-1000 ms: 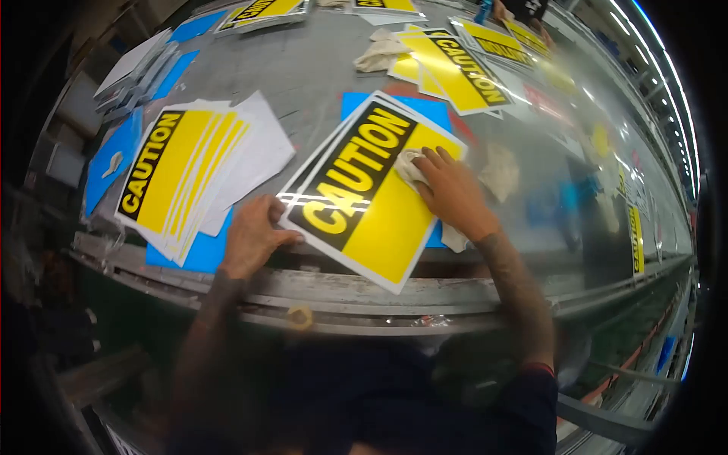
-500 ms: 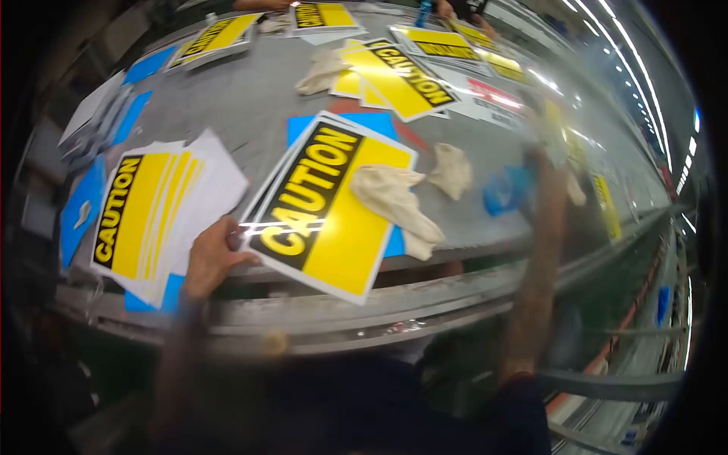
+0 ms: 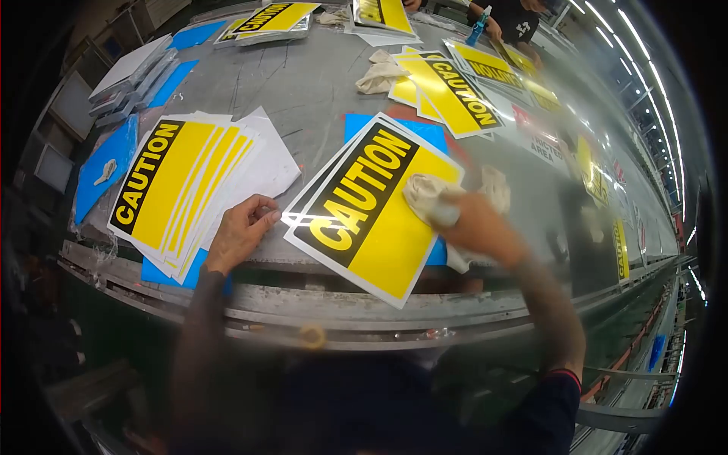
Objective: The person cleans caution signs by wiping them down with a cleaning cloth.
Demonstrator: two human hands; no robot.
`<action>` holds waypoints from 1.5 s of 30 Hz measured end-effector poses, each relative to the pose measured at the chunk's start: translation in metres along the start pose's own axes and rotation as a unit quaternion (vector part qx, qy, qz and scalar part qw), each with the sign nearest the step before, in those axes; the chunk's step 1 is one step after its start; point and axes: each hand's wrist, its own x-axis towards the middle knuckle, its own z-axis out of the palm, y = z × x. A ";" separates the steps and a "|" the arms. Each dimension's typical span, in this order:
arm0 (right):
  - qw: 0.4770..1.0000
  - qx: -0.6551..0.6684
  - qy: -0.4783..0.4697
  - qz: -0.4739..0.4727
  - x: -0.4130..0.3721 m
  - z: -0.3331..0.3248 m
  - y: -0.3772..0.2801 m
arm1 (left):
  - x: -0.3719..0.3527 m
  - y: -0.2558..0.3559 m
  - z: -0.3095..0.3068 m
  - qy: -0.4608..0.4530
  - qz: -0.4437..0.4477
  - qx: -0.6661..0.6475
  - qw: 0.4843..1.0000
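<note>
A yellow and black CAUTION sign (image 3: 394,262) lies slanted in front of me, on top of other sheets and a blue sheet (image 3: 365,127). At its left corner is my left hand (image 3: 244,231), thumb and forefinger drawn together; whether they pinch the sign's edge is hard to see. My right hand (image 3: 489,231), smeared by motion, is closed on a cream cloth (image 3: 425,189) on the sign's right half. Behind that hand a second cream cloth (image 3: 497,186) lies on the table. A fanned stack of CAUTION signs (image 3: 171,197) sits left of my left hand.
More CAUTION signs (image 3: 455,87) and a cloth (image 3: 381,73) lie farther back on the grey table (image 3: 303,91). A teal bottle (image 3: 478,29) stands near another person (image 3: 516,23). White panels (image 3: 133,68) are piled at left. The metal table edge (image 3: 356,303) runs before me.
My right hand has swung from the right, near a blurred blue object, left onto the cloth on the sign. The blue object no longer shows there. The camera view has shifted.
</note>
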 end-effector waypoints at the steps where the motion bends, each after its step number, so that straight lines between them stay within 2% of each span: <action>1: 0.996 -0.068 0.058 -0.007 0.007 -0.007 0.018 | -0.001 0.003 0.000 0.001 0.010 0.011 1.000; 3: 0.989 -0.049 0.138 0.022 -0.002 -0.019 0.024 | 0.001 0.003 0.001 0.007 0.024 0.025 0.999; 5: 0.992 -0.016 0.118 0.027 -0.004 -0.044 -0.009 | 0.002 -0.001 0.004 0.012 0.028 0.038 0.999; 8: 0.989 0.138 -0.043 -0.024 -0.009 -0.035 -0.044 | 0.009 0.001 0.007 0.023 0.025 0.062 0.998; 11: 0.985 0.114 -0.119 -0.051 -0.004 -0.016 -0.068 | 0.011 -0.001 0.008 0.035 0.024 0.060 0.997; 14: 0.987 0.150 0.056 0.021 0.030 0.001 -0.019 | 0.006 -0.001 0.008 0.040 0.025 0.045 0.998; 16: 0.975 0.054 0.211 0.043 0.046 -0.026 0.016 | 0.004 -0.002 0.008 0.045 0.049 0.041 0.997; 18: 0.960 0.112 0.232 0.110 0.034 -0.056 0.063 | 0.001 -0.006 0.010 0.055 0.072 0.025 0.996; 20: 0.921 0.202 0.295 0.154 0.011 -0.081 0.088 | -0.003 -0.006 0.012 0.072 0.090 0.049 0.992; 22: 0.888 0.180 0.382 0.184 -0.013 -0.101 0.091 | -0.007 0.000 0.015 0.086 0.127 0.086 0.984; 23: 0.864 0.201 0.428 0.174 -0.029 -0.102 0.105 | -0.011 0.006 0.016 0.060 0.090 0.096 0.990; 26: 0.765 0.342 0.509 0.198 -0.078 -0.097 0.168 | -0.029 0.028 0.030 0.047 0.091 0.181 0.978; 27: 0.722 0.412 0.537 0.142 -0.087 -0.087 0.200 | -0.033 0.023 0.036 0.045 0.094 0.212 0.972; 30: 0.703 0.365 0.580 0.190 -0.102 -0.064 0.212 | -0.039 0.039 0.047 0.049 0.067 0.263 0.961; 31: 0.713 0.361 0.560 0.217 -0.100 -0.069 0.186 | -0.037 0.040 0.048 0.044 0.046 0.252 0.966; 34: 0.799 0.326 0.491 0.120 -0.088 -0.063 0.164 | -0.018 0.029 0.042 0.044 0.019 0.220 0.974; 35: 0.827 0.287 0.464 0.136 -0.088 -0.065 0.155 | -0.011 0.024 0.040 0.061 0.008 0.205 0.977; 39: 0.875 0.228 0.423 0.061 -0.104 -0.062 0.178 | 0.003 0.008 0.031 0.072 0.014 0.171 0.982; 41: 0.890 0.223 0.394 0.047 -0.122 -0.066 0.192 | -0.002 0.018 0.036 0.077 0.006 0.196 0.978; 45: 0.866 0.279 0.413 0.046 -0.144 -0.068 0.191 | 0.002 0.038 0.051 0.085 -0.030 0.252 0.964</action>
